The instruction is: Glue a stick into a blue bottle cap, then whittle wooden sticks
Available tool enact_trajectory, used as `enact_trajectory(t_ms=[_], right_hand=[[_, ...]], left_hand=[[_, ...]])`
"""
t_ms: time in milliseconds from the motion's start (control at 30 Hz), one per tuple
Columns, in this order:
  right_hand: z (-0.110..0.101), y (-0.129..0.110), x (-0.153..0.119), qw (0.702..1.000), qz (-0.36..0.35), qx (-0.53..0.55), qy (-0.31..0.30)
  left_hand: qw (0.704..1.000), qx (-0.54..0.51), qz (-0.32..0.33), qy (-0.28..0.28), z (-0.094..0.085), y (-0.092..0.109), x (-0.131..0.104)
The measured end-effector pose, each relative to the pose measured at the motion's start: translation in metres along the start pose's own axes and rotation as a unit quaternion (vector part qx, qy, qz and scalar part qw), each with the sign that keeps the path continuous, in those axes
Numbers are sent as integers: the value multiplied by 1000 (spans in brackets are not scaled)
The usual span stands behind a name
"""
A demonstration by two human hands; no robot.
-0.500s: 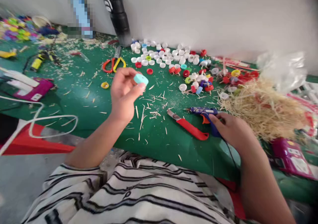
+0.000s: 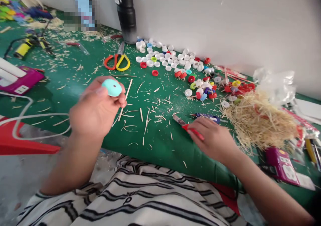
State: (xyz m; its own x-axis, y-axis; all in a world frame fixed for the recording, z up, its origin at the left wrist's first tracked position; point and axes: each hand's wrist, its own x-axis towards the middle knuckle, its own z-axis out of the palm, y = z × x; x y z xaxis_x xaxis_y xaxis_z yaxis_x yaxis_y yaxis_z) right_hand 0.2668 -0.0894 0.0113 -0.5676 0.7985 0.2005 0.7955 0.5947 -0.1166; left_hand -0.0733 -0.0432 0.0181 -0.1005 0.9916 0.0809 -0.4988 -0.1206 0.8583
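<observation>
A turquoise bottle cap [image 2: 112, 87] with a small dark hole in its top is pinched in my left hand [image 2: 96, 110], raised over the table's left-middle part. Below and beside that hand, a thin wooden stick [image 2: 128, 90] shows, partly hidden by the fingers. My right hand [image 2: 213, 137] is closed around the red handle of a knife [image 2: 197, 132], whose blade points to the upper left. Just beyond the right hand lies a blue glue gun [image 2: 208, 117], mostly covered by the hand.
Orange-and-yellow scissors [image 2: 117, 61] and a black bottle [image 2: 126, 17] stand or lie toward the back. White and coloured caps [image 2: 173, 59] spread before the wall. A pile of wooden slivers [image 2: 263, 122] is at right, with purple boxes [image 2: 282, 165] [image 2: 21, 82] at both sides.
My left hand has moved left and turned, showing the cap's top. My right hand has let go of the glue gun and moved left onto the knife's handle. The view has shifted slightly.
</observation>
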Motion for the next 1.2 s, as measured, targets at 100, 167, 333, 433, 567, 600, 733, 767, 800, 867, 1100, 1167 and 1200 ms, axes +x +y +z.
enact_trajectory(t_ms=[100, 167, 333, 433, 567, 600, 733, 767, 800, 867, 1100, 1167, 1200], right_hand=[[7, -19, 41, 992, -123, -13, -39], [16, -28, 74, 986, -159, -31, -47], [47, -48, 142, 956, -276, -61, -77], [55, -57, 163, 940, -313, -66, -123], [54, -59, 172, 937, -305, -73, -153], [53, -58, 173, 938, -300, -72, -157], [53, -51, 172, 943, -285, -70, -155], [55, -49, 171, 945, -281, -72, -149], [56, -48, 171, 947, -278, -75, -142], [57, -45, 170, 949, -279, -78, -120], [26, -29, 139, 972, -231, -30, -24], [8, -20, 117, 982, -188, 3, -2], [-2, -16, 104, 986, -167, 21, 17]], left_hand=[[998, -25, -53, 26, -14, -15, 7], [995, -46, -80, 36, -21, -21, 10], [996, -37, -74, 15, -25, -24, 9], [995, -34, -94, -1, -23, -24, 8], [995, -36, -88, -11, -21, -24, 5], [996, -39, -86, -12, -21, -24, 4], [995, -49, -86, -13, -21, -24, 3], [995, -51, -86, -14, -21, -24, 2], [995, -52, -85, -17, -20, -23, 2], [995, -49, -81, -29, -20, -23, 1], [996, -34, -55, -63, -19, -25, -1], [994, -31, -60, -81, -16, -28, -4], [993, -29, -67, -95, -13, -31, -7]])
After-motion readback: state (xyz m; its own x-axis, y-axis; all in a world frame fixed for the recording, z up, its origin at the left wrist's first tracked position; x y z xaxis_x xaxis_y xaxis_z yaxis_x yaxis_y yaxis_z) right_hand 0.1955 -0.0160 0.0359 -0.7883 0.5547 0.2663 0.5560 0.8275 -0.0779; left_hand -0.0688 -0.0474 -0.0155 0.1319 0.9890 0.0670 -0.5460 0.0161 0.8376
